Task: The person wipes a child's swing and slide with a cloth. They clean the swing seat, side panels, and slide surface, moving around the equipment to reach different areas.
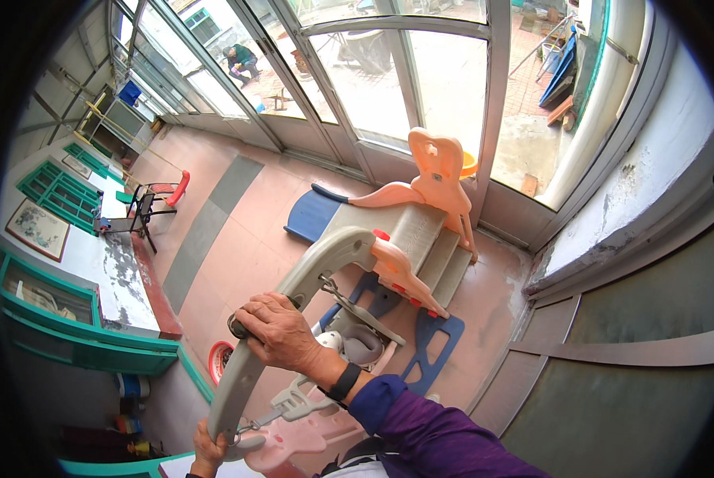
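A grey plastic swing beam (324, 258) arches up before me, part of a children's play set. Over its upper side curls my right hand (282, 334), in a purple sleeve and black wristband. Under the palm a dark cloth-like thing (237, 327) sticks out, pressed against the beam; most of it is hidden. My left hand (208, 448) grips the beam's lower end, beside a metal hook (252, 425). From the beam hangs a swing seat (360, 346) with a grey cushion, partly behind my right forearm. A pink plastic side frame (291, 439) stands below.
Steps (440, 263) with orange side panels lead to a slide with a blue end (312, 212). A blue base foot (434, 352) rests on the tiles. A red basin (219, 361) and black chair (145, 212) stand left. Outside the glass panels a person (241, 61) sits.
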The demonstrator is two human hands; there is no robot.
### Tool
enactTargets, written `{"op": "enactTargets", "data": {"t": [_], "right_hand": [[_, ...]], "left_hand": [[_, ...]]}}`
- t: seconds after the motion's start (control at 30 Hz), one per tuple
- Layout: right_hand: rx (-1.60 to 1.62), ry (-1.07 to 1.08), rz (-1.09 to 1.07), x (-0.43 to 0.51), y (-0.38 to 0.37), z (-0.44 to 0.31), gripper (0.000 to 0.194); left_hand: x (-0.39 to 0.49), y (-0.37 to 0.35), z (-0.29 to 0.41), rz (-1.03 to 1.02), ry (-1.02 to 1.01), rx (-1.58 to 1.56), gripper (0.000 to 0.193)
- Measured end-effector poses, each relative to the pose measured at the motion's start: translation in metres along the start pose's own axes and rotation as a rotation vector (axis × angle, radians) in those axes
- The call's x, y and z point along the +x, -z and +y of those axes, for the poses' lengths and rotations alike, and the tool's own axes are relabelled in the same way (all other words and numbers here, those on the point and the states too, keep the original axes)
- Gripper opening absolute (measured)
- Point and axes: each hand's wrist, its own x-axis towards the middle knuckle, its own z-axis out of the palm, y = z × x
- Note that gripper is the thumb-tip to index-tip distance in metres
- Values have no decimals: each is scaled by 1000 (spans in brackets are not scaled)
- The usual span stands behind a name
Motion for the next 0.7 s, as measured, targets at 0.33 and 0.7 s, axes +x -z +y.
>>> {"op": "enactTargets", "data": {"t": [0.33, 0.7], "right_hand": [[0, -18, -11, -1, 2, -2, 47], [-21, 3, -5, 6, 6, -8, 39]], "left_hand": [[13, 29, 35, -127, 84, 134, 53], [82, 2, 84, 179, 73, -84, 54]]}}
